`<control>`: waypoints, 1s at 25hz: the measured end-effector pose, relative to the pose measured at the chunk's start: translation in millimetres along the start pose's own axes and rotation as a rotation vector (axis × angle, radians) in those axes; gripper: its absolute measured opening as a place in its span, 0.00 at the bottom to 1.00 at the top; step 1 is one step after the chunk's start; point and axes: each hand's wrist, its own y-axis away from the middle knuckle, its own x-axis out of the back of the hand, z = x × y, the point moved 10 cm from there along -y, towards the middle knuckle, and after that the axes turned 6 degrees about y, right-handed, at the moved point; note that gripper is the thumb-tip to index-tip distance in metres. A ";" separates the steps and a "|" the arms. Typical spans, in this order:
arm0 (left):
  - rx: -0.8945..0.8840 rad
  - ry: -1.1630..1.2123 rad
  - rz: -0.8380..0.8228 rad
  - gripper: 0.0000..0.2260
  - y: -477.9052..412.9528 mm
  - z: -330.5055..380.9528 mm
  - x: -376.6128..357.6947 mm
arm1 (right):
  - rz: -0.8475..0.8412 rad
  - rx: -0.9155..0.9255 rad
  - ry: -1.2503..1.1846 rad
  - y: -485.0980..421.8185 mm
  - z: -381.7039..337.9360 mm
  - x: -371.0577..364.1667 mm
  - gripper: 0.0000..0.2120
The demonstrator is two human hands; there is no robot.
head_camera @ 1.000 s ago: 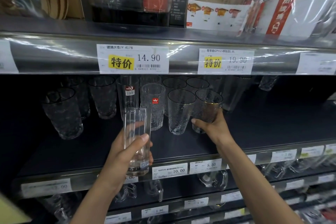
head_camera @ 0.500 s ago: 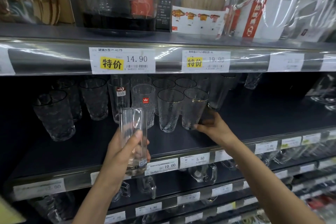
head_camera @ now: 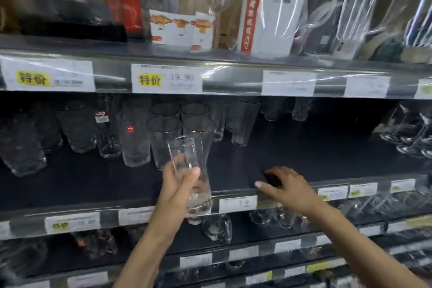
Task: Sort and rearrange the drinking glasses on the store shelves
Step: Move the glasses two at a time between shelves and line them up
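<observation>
My left hand (head_camera: 180, 184) grips a tall clear square glass (head_camera: 188, 170), held upright in front of the dark middle shelf (head_camera: 292, 156). Behind it stand several drinking glasses: a gold-rimmed glass (head_camera: 198, 133), a plain-rimmed one (head_camera: 163, 140) and a glass with a red logo (head_camera: 133, 140). My right hand (head_camera: 285, 187) hovers over the shelf's front edge to the right of the held glass, fingers spread and holding nothing. The frame is blurred by motion.
Textured glasses (head_camera: 21, 147) fill the shelf's left end; stemmed glasses (head_camera: 413, 133) stand at the far right. Wrapped boxes and jugs (head_camera: 268, 18) sit on the shelf above. Price tags (head_camera: 166, 78) line the shelf edges. Glass mugs (head_camera: 217, 227) are on the shelf below.
My right hand has let go of the gold-rimmed glass and drawn back right to the shelf's front edge. The view has swung right; my left hand still holds the square glass.
</observation>
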 end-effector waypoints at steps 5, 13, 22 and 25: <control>0.017 -0.077 0.090 0.24 -28.3 -19.3 -62.8 | -0.001 0.183 0.316 -4.4 35.2 -3.7 0.48; 0.003 -0.193 0.341 0.31 -57.7 -49.7 -86.1 | 0.386 0.363 0.374 3.0 32.3 2.2 0.40; -0.033 -0.396 0.407 0.33 -52.6 -40.9 -90.2 | 0.452 0.391 0.326 8.4 33.0 5.9 0.39; -0.041 -0.590 0.497 0.33 -30.8 -40.5 -80.8 | 0.450 0.399 0.320 7.7 33.9 4.2 0.39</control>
